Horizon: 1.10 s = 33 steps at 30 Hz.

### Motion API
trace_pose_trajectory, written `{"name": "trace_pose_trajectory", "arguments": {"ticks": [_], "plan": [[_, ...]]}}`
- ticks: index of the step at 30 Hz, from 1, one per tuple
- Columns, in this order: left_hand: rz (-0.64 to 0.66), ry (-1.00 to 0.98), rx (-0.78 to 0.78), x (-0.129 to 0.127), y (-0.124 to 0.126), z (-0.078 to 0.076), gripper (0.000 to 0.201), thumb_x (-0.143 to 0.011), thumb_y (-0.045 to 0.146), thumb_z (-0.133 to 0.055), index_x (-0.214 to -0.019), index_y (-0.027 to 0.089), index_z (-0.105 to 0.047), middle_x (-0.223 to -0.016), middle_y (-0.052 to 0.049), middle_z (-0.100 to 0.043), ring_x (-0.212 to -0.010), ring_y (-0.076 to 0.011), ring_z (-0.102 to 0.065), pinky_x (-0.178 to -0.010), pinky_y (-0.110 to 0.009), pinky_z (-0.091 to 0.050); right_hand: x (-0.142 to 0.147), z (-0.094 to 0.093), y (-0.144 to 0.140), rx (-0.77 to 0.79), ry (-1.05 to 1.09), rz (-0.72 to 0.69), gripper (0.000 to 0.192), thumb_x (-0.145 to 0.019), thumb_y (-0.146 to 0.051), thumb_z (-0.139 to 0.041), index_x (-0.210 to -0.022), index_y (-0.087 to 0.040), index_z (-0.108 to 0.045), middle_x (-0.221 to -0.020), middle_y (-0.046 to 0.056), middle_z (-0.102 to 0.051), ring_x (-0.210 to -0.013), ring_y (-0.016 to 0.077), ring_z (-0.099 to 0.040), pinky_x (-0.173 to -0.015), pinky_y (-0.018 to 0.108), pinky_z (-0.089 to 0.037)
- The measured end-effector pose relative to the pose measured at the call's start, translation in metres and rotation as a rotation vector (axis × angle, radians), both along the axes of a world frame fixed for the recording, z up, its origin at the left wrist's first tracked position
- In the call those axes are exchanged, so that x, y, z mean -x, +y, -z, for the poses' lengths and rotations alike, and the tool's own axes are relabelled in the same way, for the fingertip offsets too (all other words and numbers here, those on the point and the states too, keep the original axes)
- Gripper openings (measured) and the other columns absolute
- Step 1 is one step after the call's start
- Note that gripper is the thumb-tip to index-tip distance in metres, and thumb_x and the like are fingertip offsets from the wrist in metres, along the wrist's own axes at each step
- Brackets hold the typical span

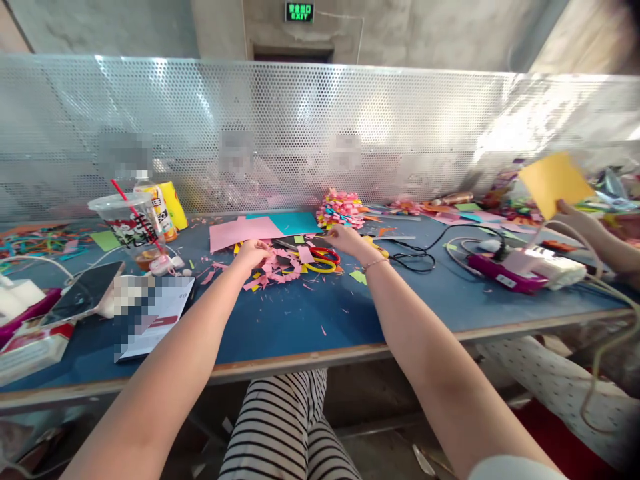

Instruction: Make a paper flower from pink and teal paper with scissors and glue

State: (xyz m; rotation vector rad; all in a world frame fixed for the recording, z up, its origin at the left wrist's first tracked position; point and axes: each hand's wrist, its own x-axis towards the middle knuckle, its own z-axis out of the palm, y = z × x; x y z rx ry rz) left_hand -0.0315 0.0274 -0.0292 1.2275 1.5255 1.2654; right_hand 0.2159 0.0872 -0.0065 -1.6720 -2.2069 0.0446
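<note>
Our left hand (254,254) is closed on pink scraps (280,267), it seems; the scissors (320,260) lie just right of them, long axis crosswise, beside our loosely curled right hand (345,239).

A green sign (299,11) far up on the wall reads "EXIT" beneath characters too small to read; the paper sheet (163,308) near left shows "40"; red characters on the plastic cup (126,227) are illegible.
</note>
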Motion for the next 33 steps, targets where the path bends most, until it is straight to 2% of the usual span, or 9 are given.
{"name": "trace_pose_trajectory", "arguments": {"ticks": [2, 5, 9, 13, 16, 19, 23, 26, 33], "plan": [[-0.004, -0.009, -0.019, -0.001, -0.002, -0.003, 0.021, -0.053, 0.006, -0.062, -0.066, 0.017, -0.048, -0.054, 0.003, -0.052, -0.046, -0.0081, -0.048, -0.048, -0.021, -0.039, 0.022, -0.001, -0.007, 0.081, 0.016, -0.228, 0.034, -0.081, -0.040, -0.043, -0.079, -0.013, -0.063, -0.078, 0.007, -0.063, -0.073, 0.0172, -0.057, -0.063, 0.024, -0.039], [-0.011, -0.009, -0.035, -0.002, -0.004, -0.005, 0.020, -0.054, 0.006, -0.061, -0.064, 0.016, -0.048, -0.053, 0.003, -0.052, -0.045, -0.0075, -0.046, -0.048, -0.021, -0.039, 0.046, 0.004, -0.020, 0.189, -0.041, -0.384, 0.032, -0.073, -0.045, -0.053, -0.073, -0.015, -0.064, -0.072, 0.004, -0.063, -0.065, 0.0142, -0.055, -0.054, 0.021, -0.035], [-0.021, 0.014, -0.039, -0.003, -0.004, -0.004, 0.021, -0.053, 0.006, -0.062, -0.065, 0.016, -0.049, -0.056, 0.002, -0.054, -0.046, -0.0082, -0.047, -0.047, -0.021, -0.039, 0.061, 0.012, -0.032, 0.170, -0.090, -0.328, 0.032, -0.071, -0.045, -0.056, -0.073, -0.014, -0.063, -0.071, 0.006, -0.064, -0.062, 0.0142, -0.054, -0.050, 0.021, -0.032], [-0.021, 0.013, -0.040, -0.002, -0.003, -0.002, 0.021, -0.053, 0.006, -0.063, -0.066, 0.016, -0.049, -0.055, 0.003, -0.053, -0.045, -0.0083, -0.047, -0.046, -0.021, -0.037, 0.069, 0.014, -0.035, 0.180, -0.058, -0.298, 0.019, -0.072, -0.031, -0.056, -0.069, -0.014, -0.063, -0.072, 0.006, -0.066, -0.063, 0.0137, -0.056, -0.052, 0.020, -0.034], [-0.018, -0.005, -0.038, -0.001, -0.002, -0.003, 0.021, -0.054, 0.006, -0.063, -0.066, 0.017, -0.049, -0.052, 0.004, -0.051, -0.043, -0.0077, -0.045, -0.043, -0.020, -0.034, 0.070, 0.013, -0.034, 0.209, 0.065, -0.342, 0.009, -0.069, -0.020, -0.057, -0.069, -0.014, -0.063, -0.071, 0.003, -0.066, -0.064, 0.0118, -0.056, -0.054, 0.019, -0.036], [-0.013, -0.088, -0.091, -0.002, -0.001, -0.005, 0.020, -0.056, 0.006, -0.062, -0.066, 0.016, -0.048, -0.053, 0.004, -0.051, -0.044, -0.0064, -0.046, -0.045, -0.019, -0.034, 0.067, 0.012, -0.030, 0.214, 0.228, -0.373, 0.008, -0.068, -0.020, -0.058, -0.065, -0.013, -0.061, -0.065, 0.001, -0.063, -0.061, 0.0108, -0.054, -0.053, 0.018, -0.036], [0.005, -0.223, -0.186, -0.006, 0.000, -0.009, 0.021, -0.057, 0.008, -0.063, -0.067, 0.017, -0.046, -0.056, 0.005, -0.051, -0.047, -0.0062, -0.048, -0.047, -0.019, -0.036, 0.064, 0.011, -0.024, 0.306, 0.601, -0.353, 0.006, -0.069, -0.019, -0.058, -0.067, -0.014, -0.055, -0.059, -0.001, -0.057, -0.053, 0.0081, -0.051, -0.051, 0.019, -0.039], [0.001, -0.240, -0.212, -0.009, -0.001, -0.011, 0.022, -0.058, 0.011, -0.064, -0.068, 0.017, -0.046, -0.059, 0.005, -0.051, -0.049, -0.0059, -0.048, -0.048, -0.018, -0.036, 0.063, 0.010, -0.023, 0.360, 0.838, -0.326, 0.009, -0.068, -0.017, -0.060, -0.073, -0.015, -0.052, -0.058, -0.003, -0.054, -0.049, 0.0059, -0.048, -0.048, 0.018, -0.040], [-0.002, -0.247, -0.279, -0.013, -0.004, -0.013, 0.020, -0.058, 0.011, -0.062, -0.068, 0.016, -0.046, -0.061, 0.004, -0.052, -0.048, -0.0052, -0.047, -0.047, -0.018, -0.037, 0.064, 0.006, -0.027, 0.284, 0.926, -0.404, 0.013, -0.067, -0.018, -0.063, -0.078, -0.013, -0.057, -0.063, -0.002, -0.055, -0.053, 0.0047, -0.047, -0.048, 0.016, -0.037]]}}
